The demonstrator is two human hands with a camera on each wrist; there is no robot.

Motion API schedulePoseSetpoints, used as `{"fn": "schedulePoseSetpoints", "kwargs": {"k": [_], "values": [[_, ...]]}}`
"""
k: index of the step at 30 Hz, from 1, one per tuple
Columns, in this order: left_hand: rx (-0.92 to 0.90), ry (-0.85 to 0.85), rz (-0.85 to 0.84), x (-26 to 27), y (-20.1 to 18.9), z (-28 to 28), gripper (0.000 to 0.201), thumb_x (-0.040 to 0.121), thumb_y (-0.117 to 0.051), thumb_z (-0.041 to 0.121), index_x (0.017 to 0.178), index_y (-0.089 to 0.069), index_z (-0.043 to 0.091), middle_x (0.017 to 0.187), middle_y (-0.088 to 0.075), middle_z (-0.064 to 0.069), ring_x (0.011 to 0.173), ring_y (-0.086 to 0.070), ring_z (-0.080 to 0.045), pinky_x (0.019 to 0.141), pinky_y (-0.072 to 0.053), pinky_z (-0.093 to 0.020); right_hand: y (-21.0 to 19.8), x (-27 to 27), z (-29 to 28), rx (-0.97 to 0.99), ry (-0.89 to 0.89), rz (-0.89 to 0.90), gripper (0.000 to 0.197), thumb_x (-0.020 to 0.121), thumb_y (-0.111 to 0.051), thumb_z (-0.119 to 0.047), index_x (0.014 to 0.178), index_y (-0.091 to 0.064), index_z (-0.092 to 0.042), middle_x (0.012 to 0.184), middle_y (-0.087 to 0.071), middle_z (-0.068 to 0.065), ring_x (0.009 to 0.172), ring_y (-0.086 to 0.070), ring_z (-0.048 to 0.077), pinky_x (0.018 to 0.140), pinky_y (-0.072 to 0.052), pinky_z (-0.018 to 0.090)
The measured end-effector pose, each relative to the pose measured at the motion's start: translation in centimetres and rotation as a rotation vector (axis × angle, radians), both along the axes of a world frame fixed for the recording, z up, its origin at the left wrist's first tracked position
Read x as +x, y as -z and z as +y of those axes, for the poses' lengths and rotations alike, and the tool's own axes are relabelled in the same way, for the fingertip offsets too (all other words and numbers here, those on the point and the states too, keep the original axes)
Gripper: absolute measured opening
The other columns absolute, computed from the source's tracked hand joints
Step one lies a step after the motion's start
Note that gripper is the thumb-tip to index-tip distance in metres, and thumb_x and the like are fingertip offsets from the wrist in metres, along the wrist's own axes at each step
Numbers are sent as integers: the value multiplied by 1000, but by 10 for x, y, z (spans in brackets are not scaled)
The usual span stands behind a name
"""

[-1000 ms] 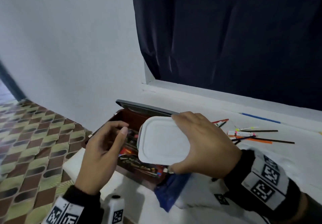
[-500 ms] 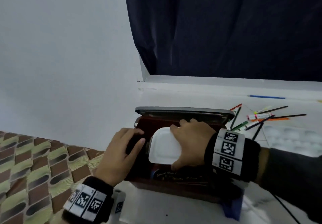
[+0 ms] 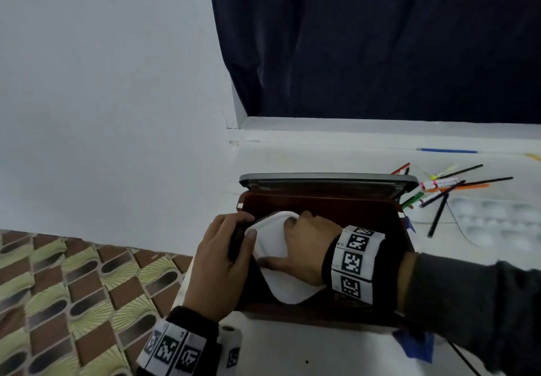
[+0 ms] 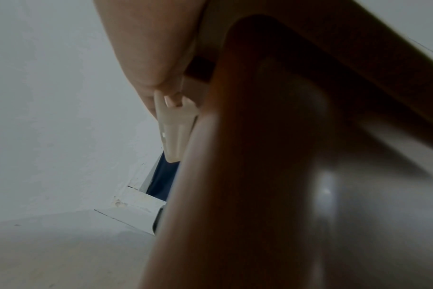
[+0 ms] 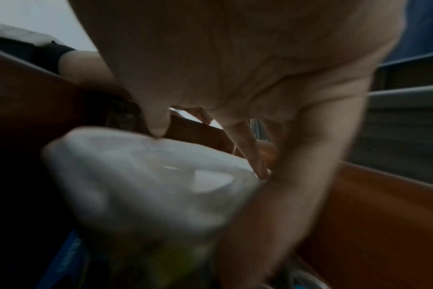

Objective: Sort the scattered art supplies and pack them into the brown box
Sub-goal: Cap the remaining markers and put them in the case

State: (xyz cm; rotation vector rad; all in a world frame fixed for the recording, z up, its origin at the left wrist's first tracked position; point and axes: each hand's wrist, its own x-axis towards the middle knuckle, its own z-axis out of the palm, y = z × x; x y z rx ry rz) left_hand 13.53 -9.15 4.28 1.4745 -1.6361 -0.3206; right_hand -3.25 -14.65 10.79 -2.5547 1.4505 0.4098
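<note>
Brown box (image 3: 345,203): open, lid upright at rear, on white ledge (image 3: 322,153). White container (image 3: 272,244): tilted inside box at left end, right hand (image 3: 304,247) spread over it, fingers clasping its edges; left hand (image 3: 216,264) curled over box's left wall, thumb touching container. Pens (image 3: 448,188): scattered on ledge right of box.

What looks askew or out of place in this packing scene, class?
The white container sits tilted in the brown box, held by the right hand. Pens and markers still lie scattered on the white surface behind.
</note>
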Motion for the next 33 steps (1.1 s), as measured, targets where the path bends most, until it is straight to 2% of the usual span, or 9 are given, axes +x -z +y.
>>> {"fn": "schedulePoseSetpoints", "kwargs": {"k": [2,7,13,17,20,23,27,29,33], "values": [[-9,-5,0,0,0,0,23,97,-47,38,114,-58,28,110,-56,17,105,-57,-5,86,-51,-29,0,5,-2,22,-30,-10,70,94,-42,-64,140,-44,-11,140,-48,14,124,-49,29,94,-39,34],[-15,-21,-1,0,0,1,18,97,-49,35,111,-59,28,107,-57,19,102,-56,-1,84,-49,-22,-7,-3,-18,-19,-45,9,53,92,-50,-57,122,-53,-14,115,-61,9,99,-62,28,69,-41,30],[-13,-24,-21,-1,0,0,21,94,-50,38,110,-59,28,107,-58,19,102,-58,-6,83,-51,-27,-13,-45,-16,52,-127,49,47,81,-62,-59,114,-54,-27,104,-63,-3,92,-62,21,74,-53,34],[-1,-16,-32,-1,0,0,25,93,-46,43,110,-59,30,108,-57,20,102,-57,-5,83,-51,-26,-9,-45,-11,95,-238,71,34,79,-70,-41,103,-60,-20,93,-66,1,86,-65,21,74,-58,40],[10,-23,-30,-1,1,0,27,93,-45,47,110,-59,31,108,-56,21,101,-57,-5,82,-51,-25,-7,-43,-10,47,-252,52,39,79,-73,-43,103,-59,-15,96,-66,4,88,-63,23,70,-53,33],[-2,-23,-27,-1,2,0,22,95,-48,41,110,-59,29,109,-56,19,101,-57,-6,83,-53,-30,-4,-35,-4,-30,-309,68,48,87,-62,-56,108,-55,-14,104,-63,6,95,-61,25,68,-41,30],[-10,-12,-51,0,3,0,20,97,-48,40,112,-57,30,109,-55,20,101,-58,-7,82,-54,-33,-1,-21,6,-118,-376,80,44,98,-49,-47,123,-47,-11,101,-62,11,82,-57,27,64,-37,32],[-4,-14,-69,0,2,2,20,97,-48,40,112,-57,30,109,-54,20,100,-57,-8,81,-54,-33,-4,-25,4,-116,-355,32,40,97,-50,-44,125,-42,-15,98,-63,8,74,-51,24,63,-38,33],[30,11,-171,-3,-6,5,28,98,-42,46,115,-57,29,111,-54,17,103,-54,-7,85,-51,-30,-17,-53,4,-209,-351,-59,34,96,-46,-47,119,-43,-22,99,-63,2,86,-61,26,69,-51,38]]}}
